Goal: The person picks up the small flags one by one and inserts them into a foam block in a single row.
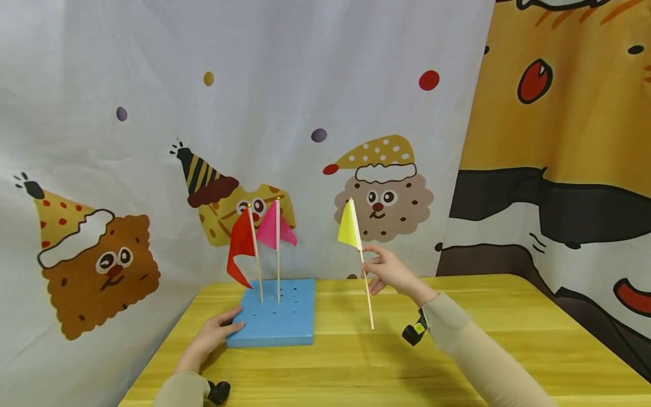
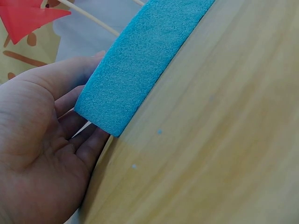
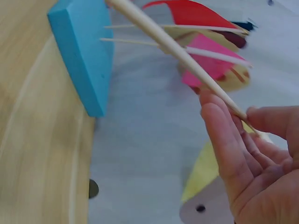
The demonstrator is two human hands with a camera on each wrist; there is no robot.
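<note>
Currently my right hand (image 1: 389,270) pinches the yellow flag (image 1: 356,249) near-upright, right of the blue foam block (image 1: 277,316); my left hand (image 1: 216,334) braces it, fingers relaxed.

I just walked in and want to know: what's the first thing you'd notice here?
The yellow flag, pinched on its stick by the right hand above the wooden table. Left of it, a red flag and pink flag stand in the blue foam block, which the left hand touches.

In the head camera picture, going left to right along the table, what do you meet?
Left hand → blue foam block with the red flag, then the pink flag → yellow flag → right hand pinching its stick.
</note>
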